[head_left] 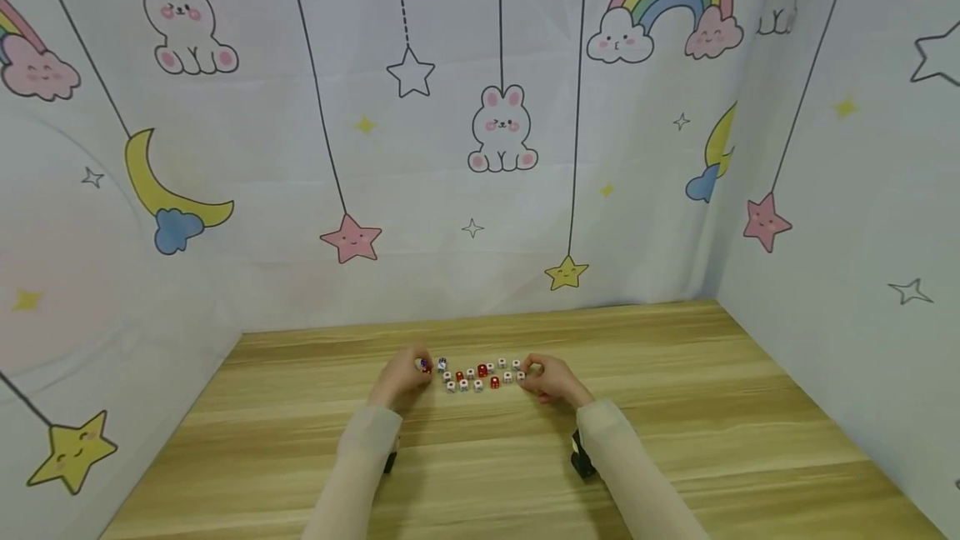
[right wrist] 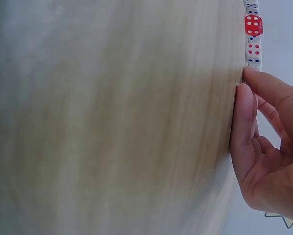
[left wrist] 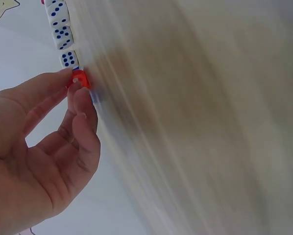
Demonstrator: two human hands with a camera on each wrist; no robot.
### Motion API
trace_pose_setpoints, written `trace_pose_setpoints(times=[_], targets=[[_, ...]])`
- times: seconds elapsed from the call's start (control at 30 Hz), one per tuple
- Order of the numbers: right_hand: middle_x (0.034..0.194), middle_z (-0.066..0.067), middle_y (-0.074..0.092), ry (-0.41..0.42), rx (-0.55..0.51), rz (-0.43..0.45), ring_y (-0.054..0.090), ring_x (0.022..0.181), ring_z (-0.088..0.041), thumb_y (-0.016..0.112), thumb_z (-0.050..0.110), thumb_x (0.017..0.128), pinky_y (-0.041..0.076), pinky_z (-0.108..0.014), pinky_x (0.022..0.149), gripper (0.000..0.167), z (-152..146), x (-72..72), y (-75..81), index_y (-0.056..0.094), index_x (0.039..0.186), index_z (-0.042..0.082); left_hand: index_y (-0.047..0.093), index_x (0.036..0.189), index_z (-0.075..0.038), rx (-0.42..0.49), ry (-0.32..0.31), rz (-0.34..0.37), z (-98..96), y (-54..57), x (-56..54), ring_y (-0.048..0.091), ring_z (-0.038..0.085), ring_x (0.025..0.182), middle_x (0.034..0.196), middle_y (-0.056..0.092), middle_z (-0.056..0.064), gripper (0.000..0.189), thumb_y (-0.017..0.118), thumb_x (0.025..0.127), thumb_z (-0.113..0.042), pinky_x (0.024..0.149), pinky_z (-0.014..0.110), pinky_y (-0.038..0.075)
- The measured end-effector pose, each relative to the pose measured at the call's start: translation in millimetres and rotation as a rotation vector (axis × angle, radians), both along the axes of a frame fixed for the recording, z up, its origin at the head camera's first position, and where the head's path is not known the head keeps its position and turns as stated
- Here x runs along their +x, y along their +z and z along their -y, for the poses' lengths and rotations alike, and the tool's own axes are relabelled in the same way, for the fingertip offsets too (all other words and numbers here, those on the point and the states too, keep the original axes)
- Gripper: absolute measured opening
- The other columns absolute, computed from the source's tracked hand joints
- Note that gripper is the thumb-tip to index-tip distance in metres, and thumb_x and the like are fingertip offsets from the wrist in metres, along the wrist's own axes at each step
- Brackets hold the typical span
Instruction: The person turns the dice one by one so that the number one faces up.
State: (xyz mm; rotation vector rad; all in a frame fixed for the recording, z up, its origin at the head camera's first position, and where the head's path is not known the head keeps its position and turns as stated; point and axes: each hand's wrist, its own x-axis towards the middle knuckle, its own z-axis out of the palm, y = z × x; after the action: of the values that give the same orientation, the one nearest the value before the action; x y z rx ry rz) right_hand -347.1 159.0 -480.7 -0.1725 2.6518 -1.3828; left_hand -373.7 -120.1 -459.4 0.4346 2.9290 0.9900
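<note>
My left hand [head_left: 402, 375] is at the left end of a loose group of small dice. Between its thumb and fingertips it pinches a red die [left wrist: 81, 77], partly covered by the fingers. A blue die [head_left: 423, 363] shows beside these fingertips. My right hand [head_left: 553, 378] is at the group's opposite end, thumb and forefinger drawn together on a white die [head_left: 521, 377]. In the right wrist view the fingers hide that die. A white die with red and blue dots [right wrist: 254, 50] and a red die [right wrist: 253, 25] stand beyond the right thumb.
Several white dice [head_left: 464, 386] and a few red ones [head_left: 482, 370] lie between the hands. A blue-and-white die [head_left: 442, 364] is near the left hand. Beneath is a wood-grain table [head_left: 480, 457], enclosed by a patterned cloth backdrop [head_left: 435, 273] behind and at both sides.
</note>
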Motion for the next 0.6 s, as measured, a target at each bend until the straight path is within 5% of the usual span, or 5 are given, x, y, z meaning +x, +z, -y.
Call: trace_pose_setpoints(times=[0.6], targets=[[0.053, 0.003, 0.04, -0.021, 0.015, -0.001, 0.039, 0.042, -0.008, 0.065, 0.012, 0.08, 0.038, -0.019, 0.04, 0.016, 2, 0.7, 1.0, 0.057, 0.093, 0.006, 0.063, 0.094, -0.006, 0.027, -0.049, 0.094, 16.9, -0.9, 5.2, 0.042, 0.011, 0.045, 0.062, 0.059, 0.008, 0.014, 0.05, 0.088, -0.003, 0.04, 0.021, 0.032]])
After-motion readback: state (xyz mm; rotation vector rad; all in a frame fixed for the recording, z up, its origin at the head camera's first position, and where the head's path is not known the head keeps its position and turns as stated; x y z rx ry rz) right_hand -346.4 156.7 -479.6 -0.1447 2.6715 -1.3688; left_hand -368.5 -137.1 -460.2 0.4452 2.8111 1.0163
